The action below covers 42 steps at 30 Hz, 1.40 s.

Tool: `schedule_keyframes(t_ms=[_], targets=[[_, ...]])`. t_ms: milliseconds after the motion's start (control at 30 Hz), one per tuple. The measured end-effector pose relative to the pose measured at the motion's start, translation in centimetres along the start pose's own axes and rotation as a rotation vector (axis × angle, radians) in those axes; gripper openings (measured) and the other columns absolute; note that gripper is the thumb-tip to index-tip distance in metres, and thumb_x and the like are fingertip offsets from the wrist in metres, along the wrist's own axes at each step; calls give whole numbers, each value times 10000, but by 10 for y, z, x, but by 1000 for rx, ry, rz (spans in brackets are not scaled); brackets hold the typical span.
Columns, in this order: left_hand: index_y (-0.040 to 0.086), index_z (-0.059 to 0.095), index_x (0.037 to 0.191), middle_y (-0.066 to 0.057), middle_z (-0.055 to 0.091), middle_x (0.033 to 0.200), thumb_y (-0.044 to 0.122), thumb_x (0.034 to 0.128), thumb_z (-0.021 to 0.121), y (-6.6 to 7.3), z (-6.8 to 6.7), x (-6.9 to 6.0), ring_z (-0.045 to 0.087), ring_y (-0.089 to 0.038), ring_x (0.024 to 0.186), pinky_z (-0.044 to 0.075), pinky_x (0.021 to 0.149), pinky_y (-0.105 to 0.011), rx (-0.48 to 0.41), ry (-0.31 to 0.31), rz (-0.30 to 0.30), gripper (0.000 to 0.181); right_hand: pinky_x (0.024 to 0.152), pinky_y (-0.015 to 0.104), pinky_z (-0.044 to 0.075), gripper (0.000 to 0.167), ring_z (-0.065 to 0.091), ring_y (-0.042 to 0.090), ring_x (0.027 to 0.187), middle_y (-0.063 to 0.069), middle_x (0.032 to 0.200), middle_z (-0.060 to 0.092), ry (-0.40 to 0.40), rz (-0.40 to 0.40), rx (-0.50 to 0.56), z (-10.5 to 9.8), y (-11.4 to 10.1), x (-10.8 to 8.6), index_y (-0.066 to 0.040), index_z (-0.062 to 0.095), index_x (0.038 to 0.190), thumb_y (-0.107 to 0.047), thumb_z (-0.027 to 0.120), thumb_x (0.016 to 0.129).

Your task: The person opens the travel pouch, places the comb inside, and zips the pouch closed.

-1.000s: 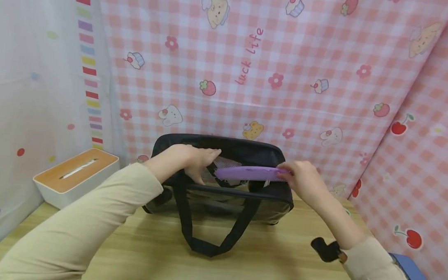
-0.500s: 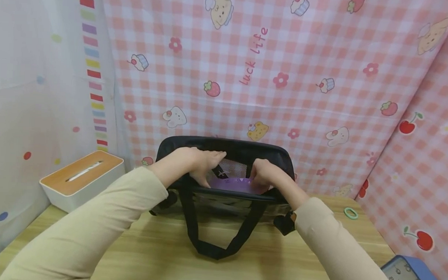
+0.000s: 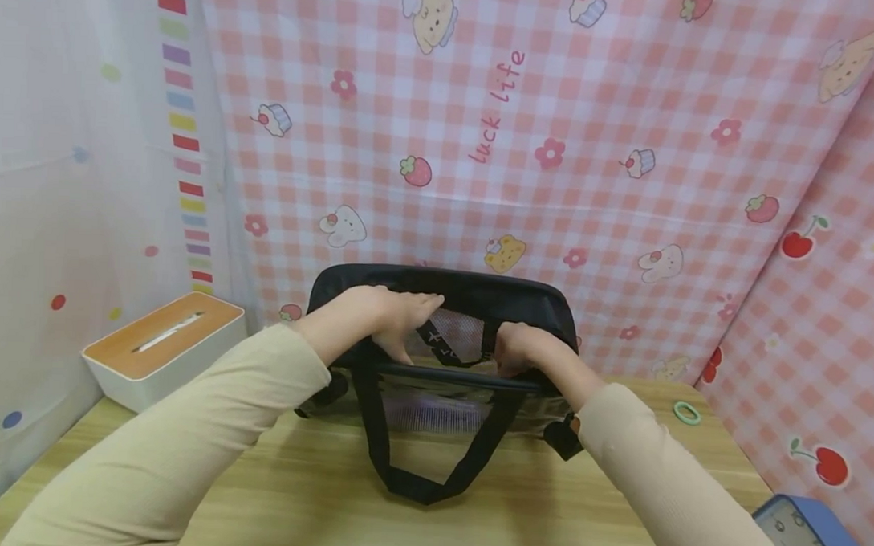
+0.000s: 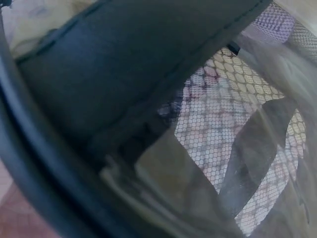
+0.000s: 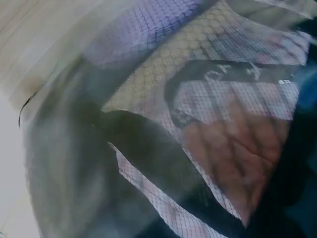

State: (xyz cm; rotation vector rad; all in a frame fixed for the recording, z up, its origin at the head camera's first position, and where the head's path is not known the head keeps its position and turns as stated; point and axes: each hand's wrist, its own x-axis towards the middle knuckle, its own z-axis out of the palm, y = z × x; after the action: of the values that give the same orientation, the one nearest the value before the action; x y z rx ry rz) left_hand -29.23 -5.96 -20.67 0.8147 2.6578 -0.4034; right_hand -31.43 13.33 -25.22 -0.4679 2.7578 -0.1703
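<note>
Black-trimmed handbag [image 3: 480,285]: steady it with your left hand [image 3: 404,314], fingers straight, thumb spread apart from them; the purple comb [image 3: 435,415] shows low inside through the clear front [image 3: 529,418]; move your right hand [image 3: 517,346] gently, avoiding the mesh [image 3: 460,328], since it bends down inside, and whether its hidden fingertips grip I cannot tell

Tissue box [image 3: 168,347] – green ring [image 3: 689,422]
</note>
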Motion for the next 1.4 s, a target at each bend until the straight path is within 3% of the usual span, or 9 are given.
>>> schedule_keyframes(t_ms=[67, 133, 333, 533, 700, 867, 1067, 1133, 1400], targets=[[85, -68, 1470, -85, -26, 1551, 408, 858, 598, -2, 1, -1, 64, -242, 1430, 135, 1138, -541, -6, 3, 3, 961, 501, 181, 415, 81, 474, 77, 538, 31, 674, 582, 53, 6, 57, -3, -1, -5, -12, 651, 748, -53, 618, 809], [87, -53, 1472, -95, -3, 1551, 400, 859, 601, -6, 3, -3, 82, -253, 1428, 154, 1132, -544, -21, 20, 5, 950, 602, 254, 523, 223, 623, 162, 712, 122, 898, 675, 128, -17, 136, -7, -3, -11, 22, 671, 992, -121, 654, 822], [57, 147, 1463, -138, 231, 1504, 393, 853, 616, -33, 23, -16, 234, -280, 1387, 261, 1117, -469, -262, 256, 122, 840, 701, 310, 553, 296, 664, 217, 833, 154, 1005, 690, 312, -91, 233, -14, -15, -22, -3, 674, 1044, -213, 661, 837], [59, 271, 1422, -141, 311, 1462, 431, 752, 699, -70, 66, -58, 297, -313, 1345, 322, 1064, -508, -513, 650, 239, 877, 736, 334, 549, 331, 661, 244, 859, 177, 1021, 680, 368, -91, 268, -13, -23, -21, 16, 658, 1066, -237, 642, 853], [8, 438, 1281, -160, 411, 1326, 324, 603, 819, -75, 128, -93, 473, -283, 1121, 472, 853, -404, -385, 1085, 170, 840, 795, 366, 538, 347, 635, 280, 949, 183, 1059, 665, 352, -69, 250, -12, -31, -17, 27, 648, 1080, -246, 624, 867], [-8, 593, 992, -91, 576, 961, 13, 609, 811, -61, 176, -84, 596, -185, 823, 502, 713, -162, -336, 1450, 87, 441, 776, 352, 544, 329, 645, 254, 922, 160, 1034, 677, 350, -91, 232, -17, -59, -11, 8, 664, 1059, -257, 627, 867], [-1, 613, 884, -99, 593, 872, -61, 741, 689, -53, 189, -69, 597, -206, 750, 487, 724, -106, -450, 1516, 61, 172, 646, 253, 542, 254, 656, 166, 750, 94, 886, 711, 356, -198, 242, -19, -120, -2, -44, 718, 938, -271, 636, 860], [2, 615, 882, -96, 598, 868, -103, 699, 686, -53, 187, -67, 597, -201, 742, 494, 702, -129, -444, 1520, 61, 223, 577, 226, 522, 253, 643, 147, 657, 85, 786, 710, 364, -218, 257, -19, -138, 0, -42, 730, 858, -277, 635, 860], [9, 617, 872, -78, 605, 840, -143, 653, 716, -53, 181, -63, 600, -168, 710, 528, 611, -227, -384, 1560, 81, 284, 406, 201, 395, 398, 537, 123, 473, 14, 576, 559, 397, -77, 153, -10, -199, 15, -69, 652, 769, -452, 585, 856]])
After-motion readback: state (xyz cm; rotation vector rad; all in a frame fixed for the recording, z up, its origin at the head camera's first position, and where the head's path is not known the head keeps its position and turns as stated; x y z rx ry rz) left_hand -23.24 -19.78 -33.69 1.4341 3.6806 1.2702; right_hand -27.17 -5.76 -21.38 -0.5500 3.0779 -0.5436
